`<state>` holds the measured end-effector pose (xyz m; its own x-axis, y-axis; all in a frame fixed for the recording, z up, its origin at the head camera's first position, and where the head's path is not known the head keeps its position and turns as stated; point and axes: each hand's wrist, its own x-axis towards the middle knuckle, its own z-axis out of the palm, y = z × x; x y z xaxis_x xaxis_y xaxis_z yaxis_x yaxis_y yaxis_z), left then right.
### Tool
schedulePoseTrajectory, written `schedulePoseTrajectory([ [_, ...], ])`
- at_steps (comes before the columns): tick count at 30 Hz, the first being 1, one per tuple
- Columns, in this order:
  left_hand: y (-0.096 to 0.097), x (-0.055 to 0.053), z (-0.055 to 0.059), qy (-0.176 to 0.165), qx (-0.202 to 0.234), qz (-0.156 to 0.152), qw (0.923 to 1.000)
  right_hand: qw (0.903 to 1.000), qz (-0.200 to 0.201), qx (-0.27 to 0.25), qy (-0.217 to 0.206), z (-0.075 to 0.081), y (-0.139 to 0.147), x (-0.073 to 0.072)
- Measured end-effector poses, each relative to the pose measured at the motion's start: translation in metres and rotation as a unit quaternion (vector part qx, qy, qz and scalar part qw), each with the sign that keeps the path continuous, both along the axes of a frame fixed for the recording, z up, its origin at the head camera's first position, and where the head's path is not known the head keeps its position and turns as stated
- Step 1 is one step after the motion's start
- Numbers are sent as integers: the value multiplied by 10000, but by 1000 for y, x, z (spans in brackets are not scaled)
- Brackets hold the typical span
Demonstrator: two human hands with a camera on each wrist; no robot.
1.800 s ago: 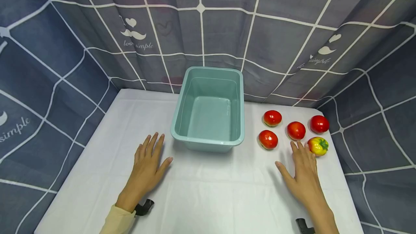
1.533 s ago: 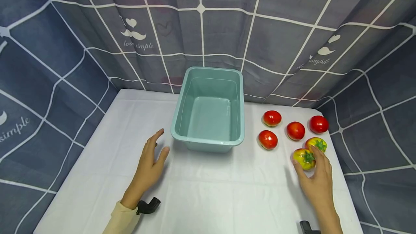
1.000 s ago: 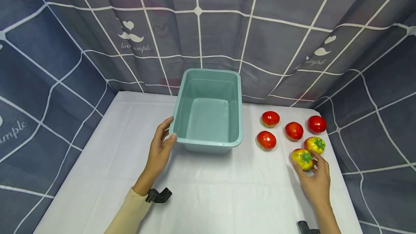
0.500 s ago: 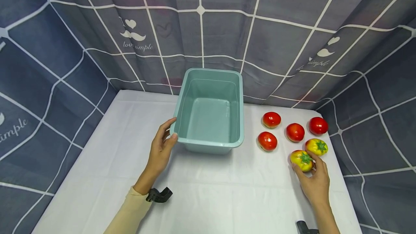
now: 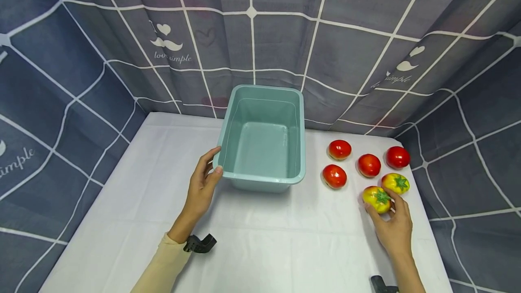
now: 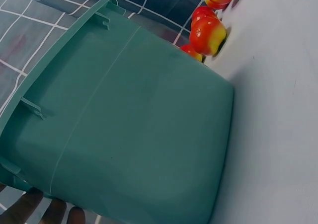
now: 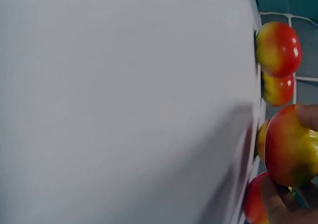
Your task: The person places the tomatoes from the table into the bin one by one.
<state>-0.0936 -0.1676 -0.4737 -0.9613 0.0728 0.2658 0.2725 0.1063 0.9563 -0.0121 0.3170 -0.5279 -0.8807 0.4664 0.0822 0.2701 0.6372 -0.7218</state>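
Observation:
My left hand (image 5: 201, 190) grips the near left corner of a pale green plastic bin (image 5: 300, 148), its thumb on the near side and its fingers along the left wall. In the left wrist view, fingertips (image 6: 54, 211) show at the rim. My right hand (image 5: 392, 227) holds a glossy red-and-yellow fruit with a green leafy cap (image 5: 375, 197), between thumb and fingers. In the right wrist view, that fruit (image 7: 288, 147) appears large between the fingers. A matching yellow-sided fruit (image 5: 392, 181), cap showing, lies right behind it.
Several red fruits, including a near one (image 5: 334, 176), a middle one (image 5: 369, 165) and a far right one (image 5: 397, 157), lie right of the bin. A white cloth (image 5: 260, 238) covers the table. Grey checked curtains (image 5: 277, 44) enclose its back and sides.
My left hand moved forward and right from the cloth to the bin's corner. My right hand took hold of the fruit, which moved slightly left. The bin stayed in place.

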Motion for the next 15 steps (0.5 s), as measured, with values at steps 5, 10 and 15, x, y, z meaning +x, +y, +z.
schedulePoseTrajectory([
  [5, -1, 0, 0, 16, 31, 10, 10000, 9996, 99, -34, 270, 9, -8, -5],
  [10, -1, 0, 0, 41, 51, -44, 10000, 9992, 106, -306, 231, 23, -22, -12],
  [15, -1, 0, -2, 37, 7, -37, 10000, 9960, 481, -408, 637, 35, -38, -23],
])
